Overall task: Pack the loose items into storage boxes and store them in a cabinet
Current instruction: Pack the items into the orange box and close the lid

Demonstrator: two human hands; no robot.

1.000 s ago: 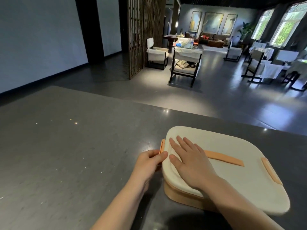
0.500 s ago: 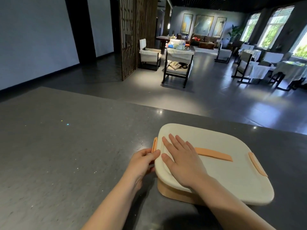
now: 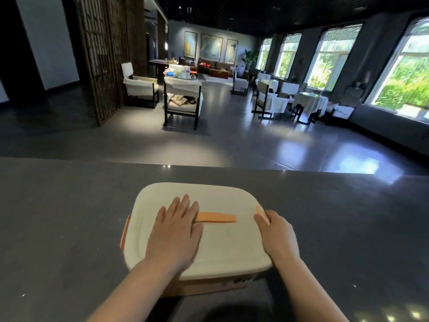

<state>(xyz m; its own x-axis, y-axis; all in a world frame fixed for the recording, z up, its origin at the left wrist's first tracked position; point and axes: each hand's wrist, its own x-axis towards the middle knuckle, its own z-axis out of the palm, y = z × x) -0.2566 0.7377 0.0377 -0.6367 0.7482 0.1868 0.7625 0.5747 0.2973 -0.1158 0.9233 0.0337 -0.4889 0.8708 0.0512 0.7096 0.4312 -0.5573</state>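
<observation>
The storage box [image 3: 209, 284] is seen close to the near edge of the dark counter [image 3: 58, 217], right in front of the person. Its cream lid [image 3: 227, 247] is on top, and only a strip of the tan side is seen under it. The box looks hard and smooth, so it is judged stiff and a bit slippery, and not likely to break. How heavy it is cannot be told, since what is inside is hidden. It would best be picked up by its two short ends, under the lid's rim, with one hand on each side. The left hand [image 3: 176, 231] is laid flat on the lid with the fingers straight and a little spread, and its fingertips reach the orange strip [image 3: 217, 217] in the middle. Nothing is held by it; the lid is only pressed. The right hand [image 3: 276, 233] is curled over the right end, and the orange clip [image 3: 261, 213] there is touched by its fingers, it seems to snap it down. The other orange clip [image 3: 125, 233] on the left end is left alone. Farther off, chairs [image 3: 182, 101] and bright windows [image 3: 334, 56] are seen across the big room.
</observation>
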